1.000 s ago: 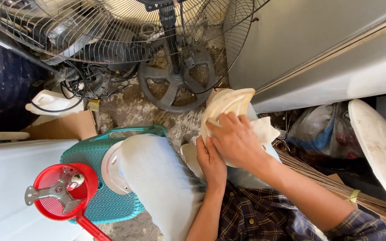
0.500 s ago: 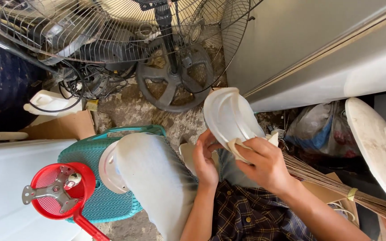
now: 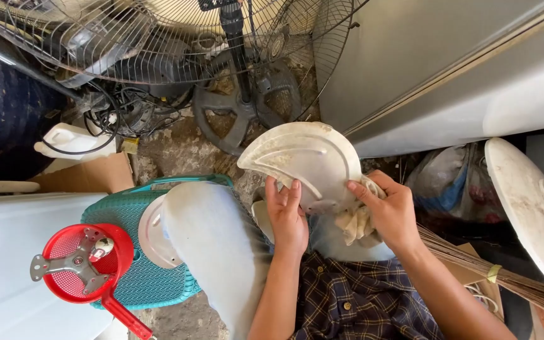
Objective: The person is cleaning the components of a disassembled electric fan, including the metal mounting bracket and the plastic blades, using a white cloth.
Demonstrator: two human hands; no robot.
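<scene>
Two hands hold a dusty white fan blade above the lap.

Since a moment ago the fan blade has turned broadside; left hand grips its lower edge, right hand presses a bunched rag against its right rim. Beyond the blade, the fan base is partly hidden; the blade's underside is unseen.

Cluttered, dirty concrete floor seen from above.
On it: a standing fan's round base, a teal plastic basket, flattened cardboard and a white jug.
</scene>
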